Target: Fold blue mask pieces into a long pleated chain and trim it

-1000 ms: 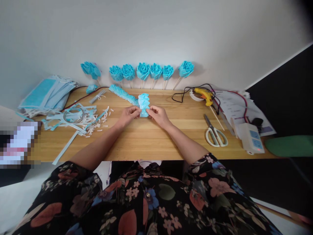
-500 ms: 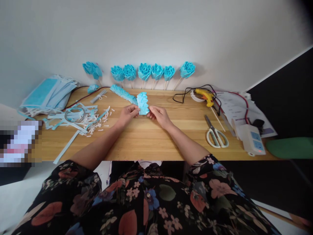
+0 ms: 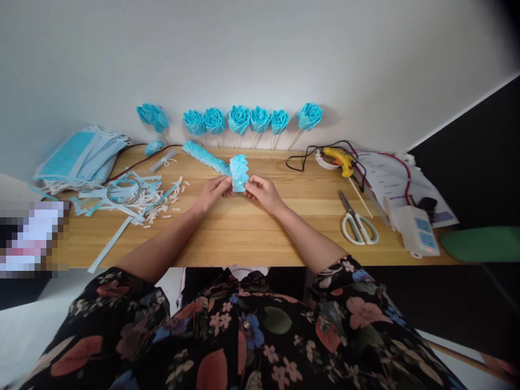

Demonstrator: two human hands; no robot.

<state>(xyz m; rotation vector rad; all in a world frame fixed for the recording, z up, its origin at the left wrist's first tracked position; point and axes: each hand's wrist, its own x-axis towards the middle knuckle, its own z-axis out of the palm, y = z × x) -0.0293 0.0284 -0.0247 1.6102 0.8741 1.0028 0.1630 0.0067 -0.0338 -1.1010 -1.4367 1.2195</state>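
Observation:
A folded blue strip of mask fabric (image 3: 239,170) with zigzag pleats is held just above the wooden table (image 3: 252,227), near its middle. My left hand (image 3: 213,192) pinches its lower left edge and my right hand (image 3: 260,190) pinches its lower right edge. Behind them a longer pleated blue strip (image 3: 203,155) lies flat and runs toward the back left. Several blue fabric roses on sticks (image 3: 239,120) lean against the wall.
Blue and white offcuts and a tape ring (image 3: 124,192) litter the left side, beside a stack of face masks (image 3: 79,157). On the right lie scissors (image 3: 357,222), a yellow glue gun (image 3: 341,158) with cables, papers and a power strip (image 3: 418,233).
The strip tilted to the left half a second ago and now stands straight again between my fingers. Both hands stay in the same spot.

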